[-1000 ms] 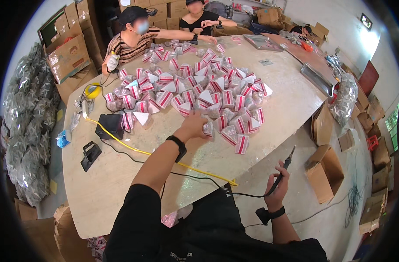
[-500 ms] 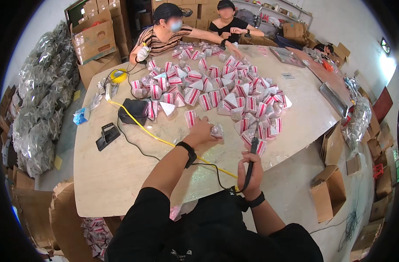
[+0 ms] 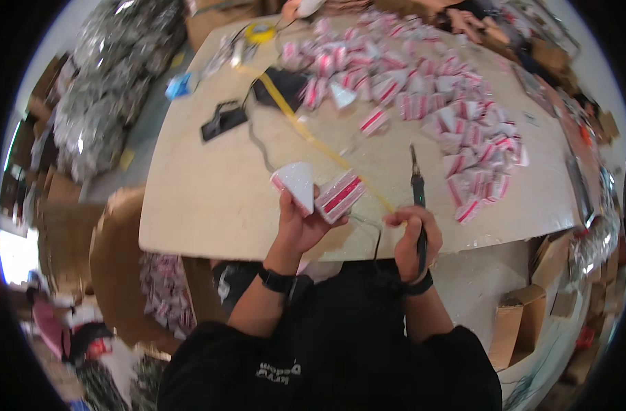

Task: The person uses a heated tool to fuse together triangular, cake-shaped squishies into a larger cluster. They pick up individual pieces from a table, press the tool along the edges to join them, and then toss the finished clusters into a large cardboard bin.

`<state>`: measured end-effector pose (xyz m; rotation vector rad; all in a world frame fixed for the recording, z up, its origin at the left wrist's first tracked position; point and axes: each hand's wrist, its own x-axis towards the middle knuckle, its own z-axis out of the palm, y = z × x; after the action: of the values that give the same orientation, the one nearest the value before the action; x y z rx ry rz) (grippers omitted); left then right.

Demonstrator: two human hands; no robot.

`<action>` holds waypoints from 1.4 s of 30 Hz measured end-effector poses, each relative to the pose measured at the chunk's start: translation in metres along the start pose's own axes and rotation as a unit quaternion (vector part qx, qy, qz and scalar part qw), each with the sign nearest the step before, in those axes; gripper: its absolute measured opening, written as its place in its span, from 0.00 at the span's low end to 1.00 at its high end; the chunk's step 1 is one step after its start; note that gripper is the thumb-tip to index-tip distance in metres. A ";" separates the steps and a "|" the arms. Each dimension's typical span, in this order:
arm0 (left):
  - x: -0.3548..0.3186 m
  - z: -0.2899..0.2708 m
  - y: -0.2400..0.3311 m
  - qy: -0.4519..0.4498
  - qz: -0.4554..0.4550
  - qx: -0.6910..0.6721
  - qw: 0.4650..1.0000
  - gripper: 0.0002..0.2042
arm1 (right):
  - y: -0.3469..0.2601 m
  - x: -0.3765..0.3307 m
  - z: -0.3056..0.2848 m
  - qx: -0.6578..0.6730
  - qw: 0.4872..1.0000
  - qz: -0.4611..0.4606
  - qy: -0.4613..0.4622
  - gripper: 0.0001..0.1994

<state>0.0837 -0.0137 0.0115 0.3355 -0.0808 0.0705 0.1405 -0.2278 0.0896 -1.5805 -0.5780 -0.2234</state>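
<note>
My left hand [image 3: 300, 229] is raised over the table's near side, closed on two cake-slice-shaped wedges. One wedge [image 3: 297, 179] turns its white face up. The other wedge [image 3: 341, 197] shows a pink side with a red stripe. My right hand [image 3: 418, 240] is wrapped round the black handle of a soldering iron [image 3: 417, 179], its metal tip pointing away from me. A thin dark cord [image 3: 378, 236] hangs near that hand. A single wedge [image 3: 374, 121] lies apart beyond my left hand.
Many similar wedges [image 3: 409, 82] are heaped across the far and right parts of the pale table [image 3: 196, 198]. At left are a black stand [image 3: 224, 122], a dark box [image 3: 282, 89] and a yellow cable [image 3: 302, 130]. A carton [image 3: 124, 260] with more wedges stands below the left edge.
My left hand has come back toward me from the heap and lifted two wedges. My right hand with the soldering iron has drawn back from the heap. The view has tipped downward.
</note>
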 end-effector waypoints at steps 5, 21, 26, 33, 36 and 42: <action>-0.041 0.013 0.016 -0.001 0.067 0.023 0.997 0.33 | 0.008 0.007 0.061 0.002 0.986 -0.109 -0.128 0.18; -0.066 0.054 0.035 0.074 0.013 0.046 0.996 0.32 | -0.003 0.007 0.060 -0.110 0.911 -0.267 -0.295 0.31; -0.061 0.057 0.029 0.158 -0.042 0.132 0.978 0.28 | 0.005 0.002 0.046 -0.114 0.918 -0.251 -0.285 0.28; -0.066 0.067 0.030 0.127 -0.046 0.253 0.958 0.29 | 0.006 0.000 0.030 -0.110 0.935 -0.234 -0.242 0.31; -0.063 0.079 0.030 0.123 0.026 0.219 0.968 0.29 | 0.015 -0.003 0.029 -0.071 0.962 -0.202 -0.168 0.31; -0.058 0.084 0.021 0.233 0.170 0.482 0.827 0.15 | 0.021 -0.013 0.040 0.116 0.988 -0.105 -0.013 0.13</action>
<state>0.0190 -0.0250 0.0921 1.3128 0.4052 0.5601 0.1314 -0.1915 0.0603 -1.2998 -0.7642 -0.2842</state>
